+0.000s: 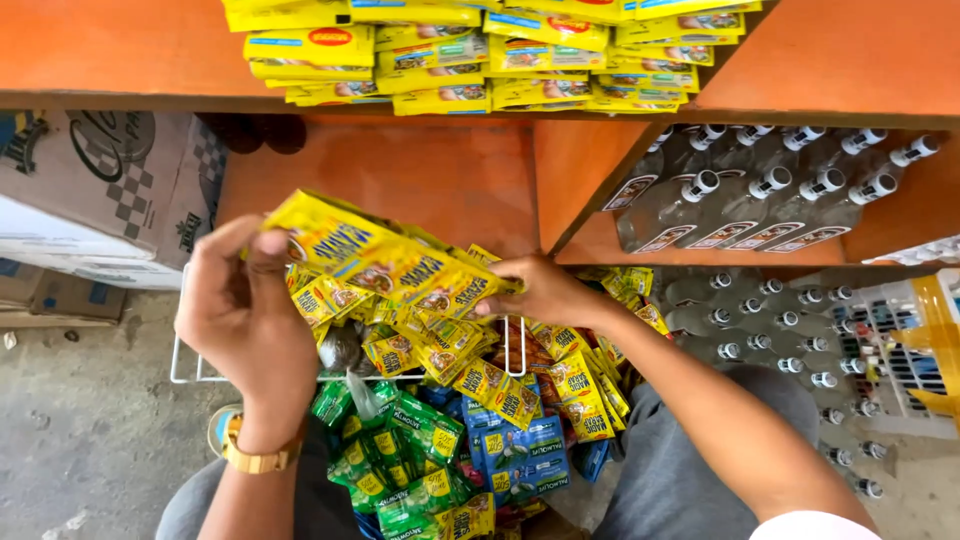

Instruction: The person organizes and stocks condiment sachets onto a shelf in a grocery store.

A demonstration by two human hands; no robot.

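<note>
A strip of small yellow sachets (385,262) stretches between my two hands above a white wire basket (515,345). My left hand (245,320), with a gold watch on the wrist, grips the strip's left end. My right hand (545,292) pinches its right end. More yellow sachets (480,380) hang and pile below the strip. Under them lie green sachets (415,450) and blue packets (525,455). My knees in grey trousers show at the bottom.
An orange shelf (110,50) above holds stacked yellow packets (480,50). A lower shelf at right holds clear bottles with white caps (770,195); more bottles (780,340) stand below. Cardboard boxes (100,190) sit at left, a white crate (905,340) at right, on a concrete floor (80,440).
</note>
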